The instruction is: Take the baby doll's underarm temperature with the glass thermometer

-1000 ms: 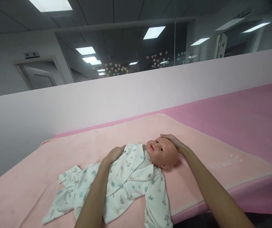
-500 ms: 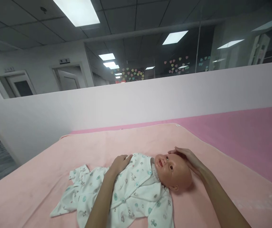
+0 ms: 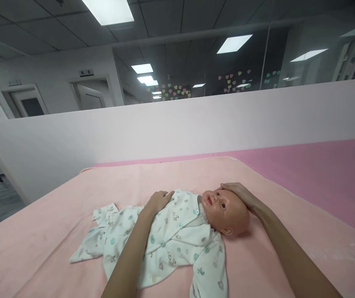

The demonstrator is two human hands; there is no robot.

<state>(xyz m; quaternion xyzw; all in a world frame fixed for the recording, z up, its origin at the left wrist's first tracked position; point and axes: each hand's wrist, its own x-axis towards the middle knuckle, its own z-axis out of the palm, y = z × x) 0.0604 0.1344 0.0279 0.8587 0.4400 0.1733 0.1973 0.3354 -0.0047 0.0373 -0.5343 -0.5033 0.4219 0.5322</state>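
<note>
Two bare hands touch a doll (image 3: 182,234): the left hand (image 3: 158,202), flat and unclenched, rests on its printed clothing (image 3: 171,252); the right hand (image 3: 240,193), loosely cupped, covers the top of its bald head (image 3: 231,212). The doll lies face-up at six o'clock, head toward two, on a peach blanket (image 3: 128,182). Beyond, pink covering (image 3: 329,174) shows at three o'clock and a white wall (image 3: 177,128) at twelve

We find passage over the peach blanket (image 3: 128,180) beyond the doll (image 3: 177,238); the white wall (image 3: 196,126) bounds it behind, and the left forearm (image 3: 134,252) crosses the doll's body.
</note>
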